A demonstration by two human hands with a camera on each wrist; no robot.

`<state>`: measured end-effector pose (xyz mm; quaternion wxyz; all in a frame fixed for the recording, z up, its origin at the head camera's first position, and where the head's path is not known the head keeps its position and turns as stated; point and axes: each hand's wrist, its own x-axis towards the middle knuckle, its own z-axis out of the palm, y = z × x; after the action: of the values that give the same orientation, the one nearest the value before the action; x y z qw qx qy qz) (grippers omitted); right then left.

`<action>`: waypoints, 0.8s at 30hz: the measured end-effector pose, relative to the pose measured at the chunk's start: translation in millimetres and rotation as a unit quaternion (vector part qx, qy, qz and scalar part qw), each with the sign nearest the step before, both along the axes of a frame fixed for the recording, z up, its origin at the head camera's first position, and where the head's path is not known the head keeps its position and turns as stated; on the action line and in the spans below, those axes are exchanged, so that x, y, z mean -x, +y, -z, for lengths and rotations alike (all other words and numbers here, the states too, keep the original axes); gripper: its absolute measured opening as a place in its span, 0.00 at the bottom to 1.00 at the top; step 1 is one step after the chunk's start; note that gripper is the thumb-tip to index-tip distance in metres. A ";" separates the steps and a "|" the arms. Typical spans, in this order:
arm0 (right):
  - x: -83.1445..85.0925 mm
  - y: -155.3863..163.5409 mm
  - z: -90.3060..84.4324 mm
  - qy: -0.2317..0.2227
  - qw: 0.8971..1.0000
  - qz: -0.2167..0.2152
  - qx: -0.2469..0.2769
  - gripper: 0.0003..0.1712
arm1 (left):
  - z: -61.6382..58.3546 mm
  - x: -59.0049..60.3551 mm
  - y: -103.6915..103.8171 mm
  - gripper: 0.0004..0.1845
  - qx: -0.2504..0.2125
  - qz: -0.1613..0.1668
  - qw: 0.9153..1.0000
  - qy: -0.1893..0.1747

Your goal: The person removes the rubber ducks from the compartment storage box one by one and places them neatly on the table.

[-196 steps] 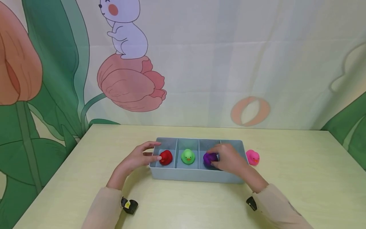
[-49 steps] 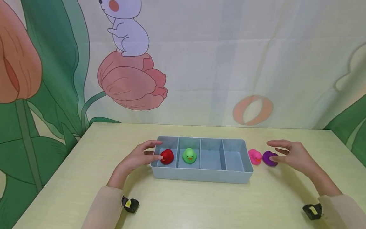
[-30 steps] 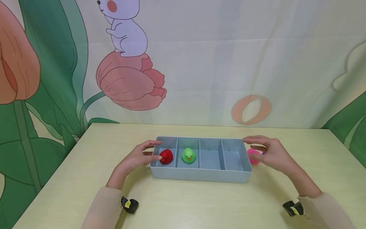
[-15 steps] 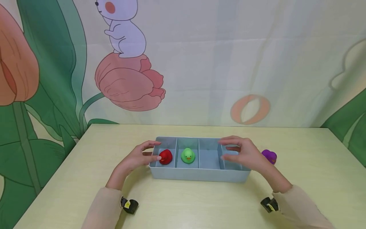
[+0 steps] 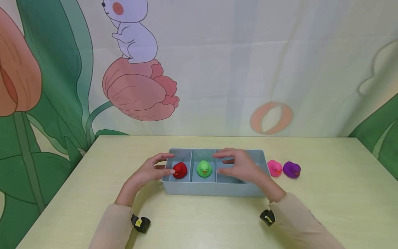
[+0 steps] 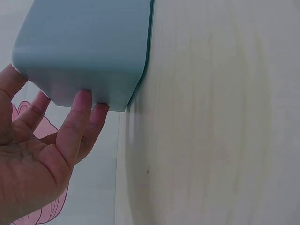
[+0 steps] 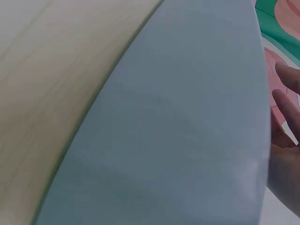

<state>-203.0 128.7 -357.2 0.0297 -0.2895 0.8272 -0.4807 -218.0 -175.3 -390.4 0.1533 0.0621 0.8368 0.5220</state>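
A long grey-blue plastic organiser tray with four compartments in a row is set near the middle of the pale yellow-green wooden table, its long sides parallel to the table's near edge. The left end wall of the tray is touched by the left hand, whose fingers are held fairly straight against the wall; nothing is gripped by it. In the left wrist view the fingertips are seen pressed against the tray's outer wall.

A small red rubber duck is seated in the leftmost compartment, close to the left hand's fingertips. A small green rubber duck is seated in the second compartment from the left. The right hand is held over the third compartment, with its fingers spread and pointing toward the green duck; nothing is held in it, and the duck is not touched. Whether the tray is touched by this hand cannot be told.

On the table just off the tray's right end, a small pink rubber duck and a small purple rubber duck are set side by side, the pink one nearer the tray.
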 end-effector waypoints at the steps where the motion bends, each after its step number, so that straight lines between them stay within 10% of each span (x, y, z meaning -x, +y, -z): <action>1: 0.8 -2.8 1.2 0.000 1.000 0.001 -0.001 0.23 | -0.1 -0.1 -0.1 0.32 0.000 0.002 1.000 0.001; 13: 11.2 -28.1 15.1 0.043 0.997 -0.003 -0.061 0.22 | 0.1 -0.7 -0.6 0.32 -0.014 0.007 1.000 0.000; 24: 19.0 -47.6 19.0 0.148 0.969 0.006 -0.196 0.19 | 0.4 -0.4 -0.4 0.32 -0.005 0.002 1.000 0.002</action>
<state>-222.0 81.1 -376.2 -0.0398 -0.3413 0.9020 -0.2613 -217.6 -175.7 -390.8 0.1525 0.0658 0.8345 0.5253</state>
